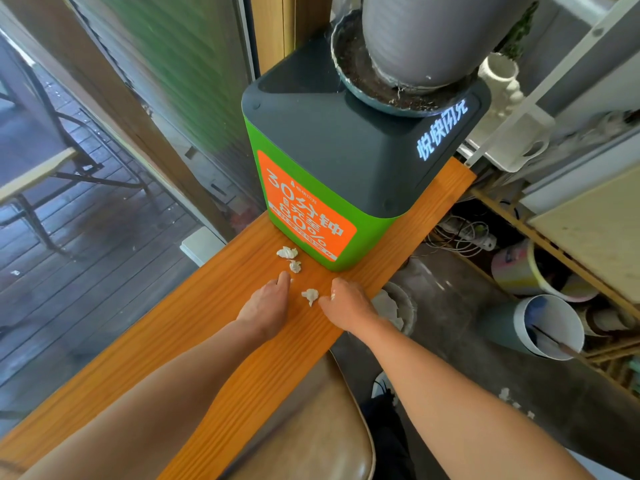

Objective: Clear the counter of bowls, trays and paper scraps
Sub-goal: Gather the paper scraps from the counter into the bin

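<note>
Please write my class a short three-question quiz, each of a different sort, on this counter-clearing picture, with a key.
1. How many paper scraps lie in plain sight on the wooden counter?
2. True or false: the scrap between the hands is held in the grip of the right hand.
3. What stands on the green and grey box? A) a bowl B) a plant pot in a saucer C) a tray

Key
1. Three: two near the box, one between the hands.
2. False: it lies on the counter beside the fingertips; the left hand is not on it either.
3. B
</note>
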{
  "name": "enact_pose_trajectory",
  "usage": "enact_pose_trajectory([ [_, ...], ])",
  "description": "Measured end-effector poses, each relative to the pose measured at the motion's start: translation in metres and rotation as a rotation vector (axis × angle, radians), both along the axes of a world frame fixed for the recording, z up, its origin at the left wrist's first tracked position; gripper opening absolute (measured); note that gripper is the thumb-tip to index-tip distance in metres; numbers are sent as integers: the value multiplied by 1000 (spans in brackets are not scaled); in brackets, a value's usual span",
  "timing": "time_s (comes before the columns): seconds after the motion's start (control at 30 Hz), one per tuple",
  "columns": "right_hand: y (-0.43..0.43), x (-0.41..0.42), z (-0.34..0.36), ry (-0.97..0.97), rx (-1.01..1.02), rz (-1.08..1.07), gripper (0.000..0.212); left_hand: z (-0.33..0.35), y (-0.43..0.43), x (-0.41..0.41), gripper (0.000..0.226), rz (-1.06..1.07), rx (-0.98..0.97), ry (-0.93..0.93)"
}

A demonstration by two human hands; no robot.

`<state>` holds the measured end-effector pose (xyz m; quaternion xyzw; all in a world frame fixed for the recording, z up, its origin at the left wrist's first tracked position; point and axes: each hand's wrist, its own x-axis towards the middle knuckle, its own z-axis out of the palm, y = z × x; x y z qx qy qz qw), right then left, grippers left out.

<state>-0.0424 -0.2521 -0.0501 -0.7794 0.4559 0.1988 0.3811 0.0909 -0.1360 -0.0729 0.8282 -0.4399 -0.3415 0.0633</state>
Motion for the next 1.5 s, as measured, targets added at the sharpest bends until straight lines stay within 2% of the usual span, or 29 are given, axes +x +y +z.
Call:
enact_pose_trajectory([
  [0.03,0,1,2,-6,18,-2,14,3,0,1,26,0,-7,-5],
  [0.1,3,4,6,-23,40,-5,13,5,-1,4,12,-39,4,-70],
  [0.2,9,11,7,-38,14,16,7,6,-5,8,37,-39,-7,-184],
  [0.3,15,18,6,-41,-26,39,15,2,-10,8,44,10,-35,-201],
  [0.57,25,17,-7,-78,-99,112,19,-3,-18,5,13,20,-74,-195],
  [0.7,27,15,-14,-85,-127,151,19,-7,-25,7,42,-28,-71,-207],
  [0.83,27,14,-23,-50,-132,207,9,-17,-27,9,25,-21,-76,-129],
  [0.97,25,16,-22,-5,-125,181,18,-20,-23,6,9,17,-35,-67],
  [1.07,23,12,-14,-2,-87,126,21,-19,-17,5,11,14,13,-39],
  [1.27,15,12,-2,1,-76,60,9,-12,-11,12,11,68,90,-17],
  [1.5,12,12,-6,28,-114,115,19,-13,2,8,9,215,47,-37],
])
